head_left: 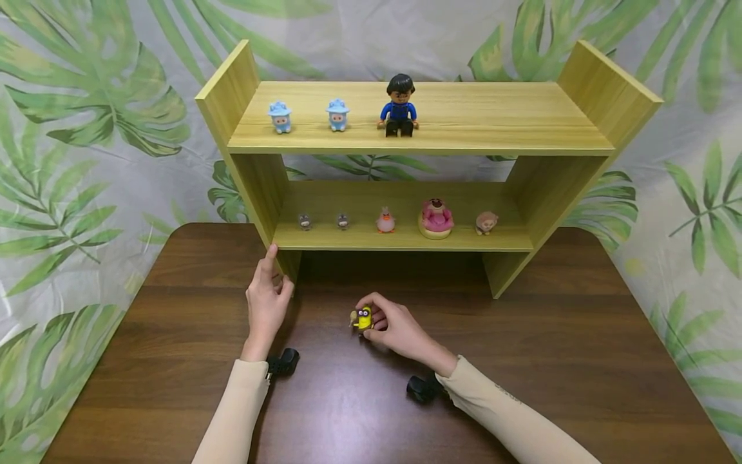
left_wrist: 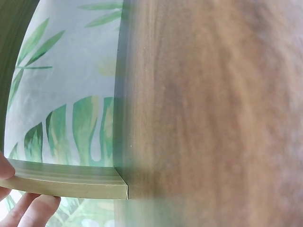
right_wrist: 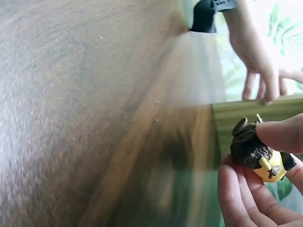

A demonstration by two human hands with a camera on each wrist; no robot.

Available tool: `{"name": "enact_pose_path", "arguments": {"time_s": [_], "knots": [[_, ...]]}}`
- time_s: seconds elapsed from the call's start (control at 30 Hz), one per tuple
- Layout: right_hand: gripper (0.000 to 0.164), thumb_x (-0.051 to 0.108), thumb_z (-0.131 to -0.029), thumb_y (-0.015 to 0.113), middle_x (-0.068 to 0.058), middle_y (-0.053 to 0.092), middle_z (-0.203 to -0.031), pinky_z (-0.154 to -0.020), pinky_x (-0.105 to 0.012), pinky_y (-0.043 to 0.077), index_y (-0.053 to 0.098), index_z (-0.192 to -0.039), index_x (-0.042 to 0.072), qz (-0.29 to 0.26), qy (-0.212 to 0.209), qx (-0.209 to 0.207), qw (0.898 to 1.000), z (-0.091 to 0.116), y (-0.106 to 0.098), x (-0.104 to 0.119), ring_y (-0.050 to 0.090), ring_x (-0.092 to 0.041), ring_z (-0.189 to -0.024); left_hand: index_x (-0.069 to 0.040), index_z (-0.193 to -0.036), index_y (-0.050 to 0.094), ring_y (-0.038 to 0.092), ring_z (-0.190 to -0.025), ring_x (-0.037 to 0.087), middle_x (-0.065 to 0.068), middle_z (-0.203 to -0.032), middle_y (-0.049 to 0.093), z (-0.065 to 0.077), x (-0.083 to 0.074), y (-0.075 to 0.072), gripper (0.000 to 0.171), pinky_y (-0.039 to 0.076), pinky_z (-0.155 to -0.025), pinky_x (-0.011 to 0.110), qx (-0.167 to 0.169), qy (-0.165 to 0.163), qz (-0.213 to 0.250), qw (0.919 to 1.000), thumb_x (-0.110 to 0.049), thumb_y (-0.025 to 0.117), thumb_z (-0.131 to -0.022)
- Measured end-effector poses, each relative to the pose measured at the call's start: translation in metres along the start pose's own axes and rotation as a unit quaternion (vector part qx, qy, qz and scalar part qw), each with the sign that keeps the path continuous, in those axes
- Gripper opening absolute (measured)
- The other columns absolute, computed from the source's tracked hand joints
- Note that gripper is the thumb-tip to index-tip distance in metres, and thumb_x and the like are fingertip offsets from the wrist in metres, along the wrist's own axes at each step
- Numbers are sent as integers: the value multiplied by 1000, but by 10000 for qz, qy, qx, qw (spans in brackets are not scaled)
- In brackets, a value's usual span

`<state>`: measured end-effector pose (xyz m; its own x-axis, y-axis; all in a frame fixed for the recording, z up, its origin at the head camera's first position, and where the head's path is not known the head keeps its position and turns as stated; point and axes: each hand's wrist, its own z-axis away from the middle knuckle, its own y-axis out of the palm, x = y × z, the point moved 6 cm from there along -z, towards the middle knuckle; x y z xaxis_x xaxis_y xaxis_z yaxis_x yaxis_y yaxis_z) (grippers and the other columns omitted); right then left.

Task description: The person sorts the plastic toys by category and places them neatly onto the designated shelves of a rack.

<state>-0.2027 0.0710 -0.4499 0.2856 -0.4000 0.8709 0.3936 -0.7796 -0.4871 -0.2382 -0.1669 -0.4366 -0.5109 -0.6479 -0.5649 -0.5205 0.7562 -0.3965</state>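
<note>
My right hand [head_left: 400, 328] pinches a small yellow Minion figurine [head_left: 364, 319] between thumb and fingers, over the table in front of the shelf. In the right wrist view the Minion figurine [right_wrist: 253, 153] shows a dark brown, furry-looking part and a yellow body; the fingers cover some of it. My left hand [head_left: 268, 303] is at the lower left side panel of a light wooden two-tier shelf [head_left: 417, 248]. Seen from the left wrist, the thumb lies on one face of that side panel [left_wrist: 71, 187] and the fingers [left_wrist: 40, 210] on the other.
On the top board sit two blue-hatted figurines [head_left: 338, 116] and a black-haired toy figure [head_left: 400, 106]. The lower board bears two small grey figurines [head_left: 343, 222], a pink-white duck-like one [head_left: 385, 220], a pink bear [head_left: 436, 219] and a pale pink figurine [head_left: 486, 222]. Everything stands on a brown table [head_left: 580, 361].
</note>
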Motion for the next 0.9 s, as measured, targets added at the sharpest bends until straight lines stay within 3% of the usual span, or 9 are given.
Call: {"name": "enact_pose_path", "arguments": {"time_s": [0.9], "knots": [[39,-6,-82,69,-8,61,-112,-81,-33,52,57,-116,7,-755,-765,-470,9931,29,-66,51,62,-22,-95,-40,-149,26,57,-77,29,18,-96,53,2,0,0,92,54,-56,44,-40,50,-60,10000,15,53,-80]]}}
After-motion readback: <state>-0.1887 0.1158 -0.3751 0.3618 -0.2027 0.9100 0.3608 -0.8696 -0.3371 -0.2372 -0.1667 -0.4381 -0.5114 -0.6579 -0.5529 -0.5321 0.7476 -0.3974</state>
